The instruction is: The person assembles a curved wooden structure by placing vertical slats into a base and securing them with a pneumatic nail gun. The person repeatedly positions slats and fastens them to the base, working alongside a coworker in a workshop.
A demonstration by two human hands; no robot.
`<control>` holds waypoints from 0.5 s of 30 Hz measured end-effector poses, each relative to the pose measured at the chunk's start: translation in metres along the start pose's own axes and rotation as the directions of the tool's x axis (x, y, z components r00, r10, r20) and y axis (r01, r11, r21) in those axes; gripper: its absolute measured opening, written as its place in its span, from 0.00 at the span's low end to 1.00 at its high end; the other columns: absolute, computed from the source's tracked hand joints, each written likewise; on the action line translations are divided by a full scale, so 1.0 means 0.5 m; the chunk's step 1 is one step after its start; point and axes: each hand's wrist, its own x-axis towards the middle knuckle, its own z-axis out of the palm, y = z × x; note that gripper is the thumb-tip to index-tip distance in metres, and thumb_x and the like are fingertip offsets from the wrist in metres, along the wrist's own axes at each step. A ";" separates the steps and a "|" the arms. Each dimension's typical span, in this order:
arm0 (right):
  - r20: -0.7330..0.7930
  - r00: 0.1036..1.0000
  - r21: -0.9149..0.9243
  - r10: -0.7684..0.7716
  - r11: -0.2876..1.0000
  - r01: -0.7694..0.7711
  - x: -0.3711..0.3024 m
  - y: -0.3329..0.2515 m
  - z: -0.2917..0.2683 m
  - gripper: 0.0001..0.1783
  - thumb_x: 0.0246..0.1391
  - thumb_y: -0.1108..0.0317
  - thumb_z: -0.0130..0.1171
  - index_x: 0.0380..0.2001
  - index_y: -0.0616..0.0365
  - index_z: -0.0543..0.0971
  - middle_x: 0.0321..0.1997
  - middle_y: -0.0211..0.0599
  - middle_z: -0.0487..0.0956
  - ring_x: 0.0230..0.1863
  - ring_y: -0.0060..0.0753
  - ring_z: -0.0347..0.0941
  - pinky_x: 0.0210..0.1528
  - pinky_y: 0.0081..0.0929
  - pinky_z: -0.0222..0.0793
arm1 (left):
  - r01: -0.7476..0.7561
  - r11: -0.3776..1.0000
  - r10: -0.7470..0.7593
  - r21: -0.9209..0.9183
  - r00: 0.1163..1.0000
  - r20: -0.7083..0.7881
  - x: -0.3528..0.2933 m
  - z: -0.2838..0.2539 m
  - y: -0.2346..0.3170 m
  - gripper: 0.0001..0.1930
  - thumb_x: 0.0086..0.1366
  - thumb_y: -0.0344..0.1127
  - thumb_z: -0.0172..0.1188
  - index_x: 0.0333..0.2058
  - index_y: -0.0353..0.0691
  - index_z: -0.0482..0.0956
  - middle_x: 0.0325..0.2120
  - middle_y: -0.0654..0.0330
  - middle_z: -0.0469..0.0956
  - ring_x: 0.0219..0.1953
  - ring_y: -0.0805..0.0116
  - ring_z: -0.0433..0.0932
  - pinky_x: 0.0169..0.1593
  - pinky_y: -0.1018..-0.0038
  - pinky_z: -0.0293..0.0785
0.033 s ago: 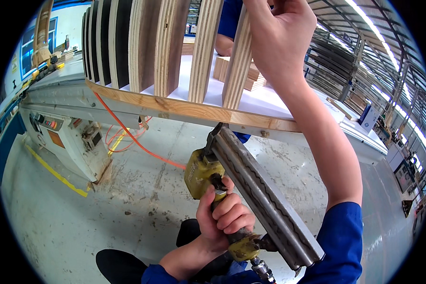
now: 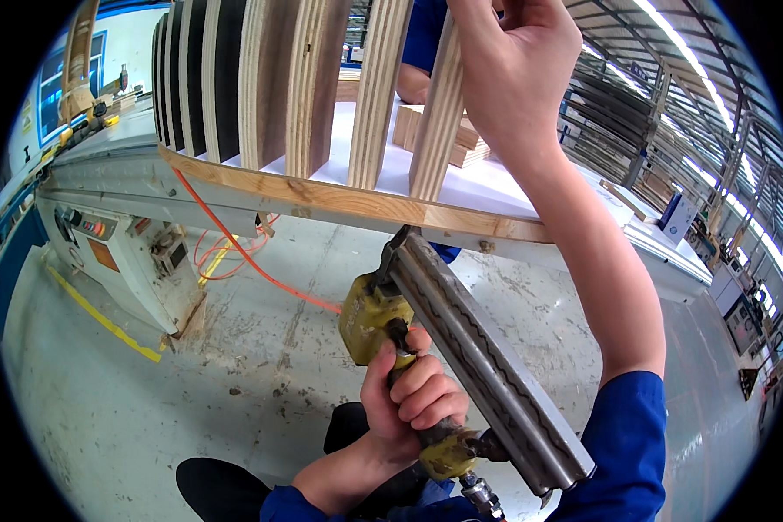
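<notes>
My left hand (image 2: 419, 391) is closed around the handle of a yellow and grey pneumatic nail gun (image 2: 370, 322) with a long metal magazine. The gun's nose is up at the near edge of a wooden board (image 2: 339, 200); whether it touches is unclear. At the top, my right hand (image 2: 522, 83) grips an upright plywood strip (image 2: 437, 130) that stands on the board. Its fingertips are partly cut off by the picture's edge. Left of it, more plywood strips (image 2: 376, 113) stand in a spaced row, several with dark faces (image 2: 226, 87).
Short wood blocks (image 2: 409, 126) lie behind the held strip, near another person's blue sleeve (image 2: 422, 35). An orange air hose (image 2: 252, 261) hangs from the table. A machine cabinet with buttons (image 2: 122, 261) stands lower left. A blue and white box (image 2: 677, 217) sits at right.
</notes>
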 end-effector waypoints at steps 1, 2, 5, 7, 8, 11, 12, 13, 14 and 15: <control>-0.027 0.999 0.042 0.046 0.998 -0.045 0.000 -0.008 0.011 0.12 0.58 0.78 0.57 0.46 0.62 0.78 0.27 0.21 0.73 0.24 0.08 0.61 0.25 0.12 0.56 | -0.001 1.000 0.001 -0.011 1.000 0.006 -0.001 0.000 0.002 0.15 0.76 0.47 0.48 0.50 0.46 0.77 0.13 0.76 0.59 0.12 0.84 0.59 0.19 0.83 0.62; -0.055 0.994 0.086 0.093 0.992 -0.088 0.005 -0.025 0.025 0.12 0.58 0.78 0.57 0.46 0.62 0.78 0.28 0.21 0.73 0.24 0.08 0.61 0.25 0.12 0.56 | -0.002 1.000 0.002 -0.018 1.000 0.012 -0.003 -0.001 0.005 0.15 0.76 0.48 0.48 0.49 0.46 0.76 0.13 0.76 0.59 0.12 0.84 0.59 0.19 0.83 0.62; -0.084 0.916 0.176 0.391 0.911 -0.373 -0.008 -0.087 0.031 0.11 0.59 0.78 0.57 0.46 0.63 0.78 0.28 0.21 0.73 0.24 0.06 0.61 0.24 0.12 0.54 | -0.035 0.999 0.034 -0.030 0.999 -0.026 -0.009 0.003 0.003 0.14 0.76 0.48 0.48 0.47 0.46 0.75 0.13 0.76 0.59 0.12 0.84 0.59 0.20 0.84 0.61; -0.029 0.912 0.216 0.408 0.894 -0.393 -0.002 -0.066 0.022 0.11 0.61 0.78 0.57 0.47 0.64 0.77 0.28 0.20 0.73 0.24 0.05 0.61 0.23 0.11 0.53 | -0.066 0.998 0.065 -0.013 0.995 -0.072 -0.012 0.013 -0.002 0.14 0.75 0.47 0.49 0.47 0.46 0.74 0.13 0.77 0.59 0.12 0.85 0.59 0.20 0.84 0.60; -0.027 0.902 0.282 0.432 0.868 -0.408 0.003 -0.077 0.018 0.11 0.62 0.78 0.57 0.48 0.64 0.77 0.28 0.20 0.73 0.24 0.05 0.61 0.23 0.11 0.53 | -0.080 0.997 0.079 -0.005 0.990 -0.114 -0.016 0.019 -0.001 0.14 0.75 0.47 0.49 0.48 0.46 0.74 0.13 0.77 0.59 0.12 0.85 0.59 0.20 0.84 0.60; 0.020 0.860 0.415 0.510 0.778 -0.471 0.011 -0.095 0.015 0.11 0.63 0.79 0.57 0.48 0.64 0.77 0.31 0.18 0.73 0.26 0.06 0.63 0.26 0.10 0.55 | -0.098 0.993 0.108 0.061 0.973 -0.206 -0.044 0.024 0.020 0.15 0.75 0.48 0.50 0.49 0.46 0.75 0.13 0.77 0.58 0.12 0.86 0.58 0.20 0.84 0.60; 0.007 0.902 0.280 0.432 0.865 -0.417 0.027 -0.074 -0.005 0.18 0.62 0.71 0.60 0.53 0.65 0.73 0.39 0.27 0.74 0.34 0.13 0.67 0.36 0.16 0.61 | -0.096 0.990 0.117 0.100 0.965 -0.233 -0.056 0.024 0.034 0.15 0.75 0.48 0.50 0.50 0.47 0.76 0.13 0.77 0.58 0.12 0.86 0.57 0.20 0.84 0.59; 0.003 0.935 0.152 0.355 0.924 -0.351 0.048 -0.057 -0.027 0.27 0.61 0.62 0.63 0.57 0.66 0.70 0.46 0.35 0.75 0.43 0.21 0.71 0.45 0.23 0.66 | -0.102 0.985 0.134 0.136 0.958 -0.252 -0.073 0.030 0.053 0.14 0.74 0.48 0.51 0.49 0.47 0.76 0.13 0.77 0.58 0.12 0.86 0.56 0.19 0.83 0.59; 0.041 0.923 0.071 0.384 0.920 -0.386 0.052 -0.056 -0.045 0.33 0.59 0.58 0.65 0.60 0.66 0.68 0.50 0.40 0.75 0.47 0.25 0.73 0.49 0.26 0.69 | -0.108 0.981 0.150 0.164 0.950 -0.272 -0.093 0.039 0.074 0.14 0.74 0.47 0.51 0.49 0.47 0.76 0.13 0.77 0.58 0.12 0.85 0.56 0.19 0.83 0.59; 0.079 0.908 -0.011 0.411 0.911 -0.412 0.057 -0.057 -0.062 0.38 0.58 0.54 0.68 0.62 0.67 0.65 0.53 0.45 0.76 0.51 0.30 0.75 0.53 0.30 0.72 | -0.112 0.960 0.193 0.258 0.929 -0.315 -0.113 0.055 0.095 0.14 0.74 0.47 0.51 0.48 0.47 0.76 0.13 0.77 0.58 0.12 0.85 0.56 0.19 0.82 0.58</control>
